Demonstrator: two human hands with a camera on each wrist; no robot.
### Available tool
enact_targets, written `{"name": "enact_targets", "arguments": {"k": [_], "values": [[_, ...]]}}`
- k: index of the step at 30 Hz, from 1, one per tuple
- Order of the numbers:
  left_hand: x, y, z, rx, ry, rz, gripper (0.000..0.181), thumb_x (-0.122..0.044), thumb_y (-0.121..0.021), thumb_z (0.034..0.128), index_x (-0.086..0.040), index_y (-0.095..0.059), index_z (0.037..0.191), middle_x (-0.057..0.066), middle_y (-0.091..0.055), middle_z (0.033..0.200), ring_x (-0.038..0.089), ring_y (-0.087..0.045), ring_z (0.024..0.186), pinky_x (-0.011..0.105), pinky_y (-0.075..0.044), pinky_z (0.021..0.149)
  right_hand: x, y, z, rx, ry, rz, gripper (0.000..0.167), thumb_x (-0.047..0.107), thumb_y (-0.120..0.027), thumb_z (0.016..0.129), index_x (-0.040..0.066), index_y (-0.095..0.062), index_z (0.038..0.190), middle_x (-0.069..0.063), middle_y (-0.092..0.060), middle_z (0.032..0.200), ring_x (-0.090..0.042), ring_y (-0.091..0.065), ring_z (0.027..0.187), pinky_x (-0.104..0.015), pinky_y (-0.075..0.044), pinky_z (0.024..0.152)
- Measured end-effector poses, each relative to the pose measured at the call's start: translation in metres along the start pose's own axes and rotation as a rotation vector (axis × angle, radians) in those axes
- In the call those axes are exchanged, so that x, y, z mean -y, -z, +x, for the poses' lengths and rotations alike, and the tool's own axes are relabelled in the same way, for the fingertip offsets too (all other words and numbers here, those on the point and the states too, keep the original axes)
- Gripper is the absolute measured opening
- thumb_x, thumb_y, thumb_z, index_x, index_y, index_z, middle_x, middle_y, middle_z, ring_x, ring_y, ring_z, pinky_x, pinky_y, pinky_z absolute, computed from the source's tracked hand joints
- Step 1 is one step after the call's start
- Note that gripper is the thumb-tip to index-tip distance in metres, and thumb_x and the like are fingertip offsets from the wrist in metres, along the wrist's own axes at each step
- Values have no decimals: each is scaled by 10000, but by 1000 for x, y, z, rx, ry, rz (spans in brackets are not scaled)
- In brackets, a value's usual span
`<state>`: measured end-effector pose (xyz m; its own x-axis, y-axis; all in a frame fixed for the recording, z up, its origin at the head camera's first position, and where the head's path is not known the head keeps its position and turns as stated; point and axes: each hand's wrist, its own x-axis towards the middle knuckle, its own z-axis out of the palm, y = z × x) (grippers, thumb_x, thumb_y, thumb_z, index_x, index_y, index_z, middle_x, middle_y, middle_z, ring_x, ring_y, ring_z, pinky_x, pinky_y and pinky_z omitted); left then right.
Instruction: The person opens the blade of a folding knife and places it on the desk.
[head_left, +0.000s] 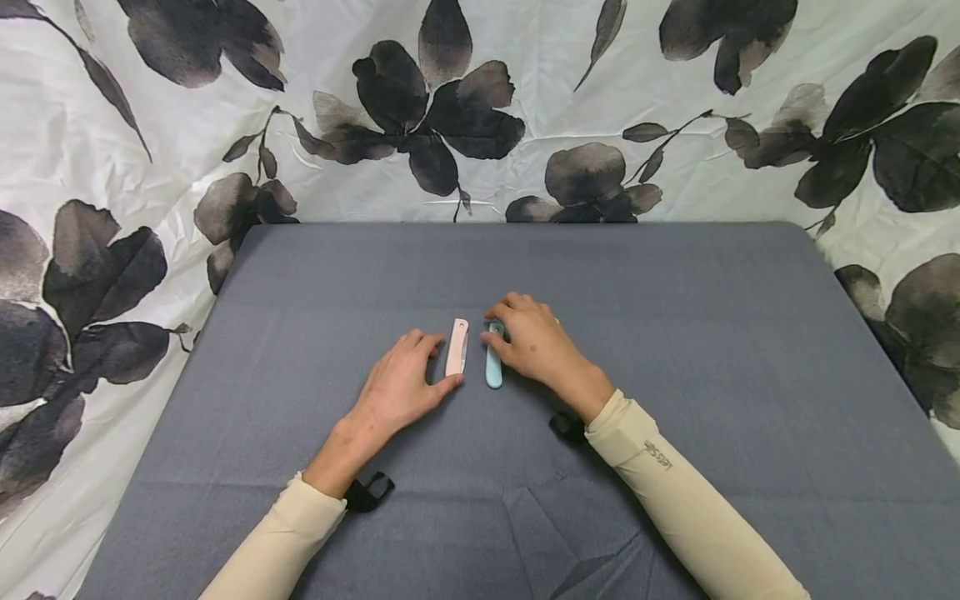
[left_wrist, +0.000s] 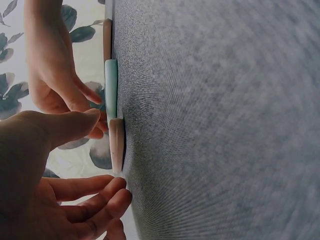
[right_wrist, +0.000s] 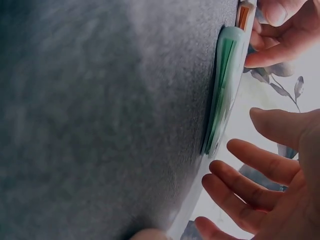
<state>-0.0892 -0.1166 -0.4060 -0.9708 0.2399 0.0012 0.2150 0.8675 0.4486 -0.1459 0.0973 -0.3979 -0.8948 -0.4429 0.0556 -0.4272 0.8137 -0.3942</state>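
Observation:
Two slim-handled things lie side by side on the grey cloth, one pink and one light blue. The pink handle has a small hole at its far end and a shiny strip along its right side. A long slot runs along the blue one in the right wrist view. Around the pink one is my left hand, thumb by its near end and fingers at its left, spread apart. Over the far part of the blue one hovers my right hand, fingers loosely bent; the right wrist view shows them apart from it.
A grey cloth with some creases near the front covers the table. Behind it and at both sides hangs a white sheet with dark flowers. Black straps are on both wrists, below beige sleeves.

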Motion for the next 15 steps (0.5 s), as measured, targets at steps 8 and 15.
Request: {"name": "enact_targets", "arguments": {"k": [8,15], "values": [[1,-1,-1,2,-5,0,637,-402,-830,888,-62,-632,1390,88,-651,1087,209,-586,866,393,-537,757,4,-3,2,19,1,1,341,309,-709,1002,84,-727,1257,-120,-669,1256,-320,-618,1165,-553,-470,1068],[0,-1,-3,10,-12,-4,624,-392,-846,875,-50,-645,1357,85,-643,1065,196,-566,850,381,-527,757,7,-5,4,26,11,-20,354,322,-711,1000,83,-725,1261,-119,-663,1252,-316,-614,1156,-537,-483,1037]]}}
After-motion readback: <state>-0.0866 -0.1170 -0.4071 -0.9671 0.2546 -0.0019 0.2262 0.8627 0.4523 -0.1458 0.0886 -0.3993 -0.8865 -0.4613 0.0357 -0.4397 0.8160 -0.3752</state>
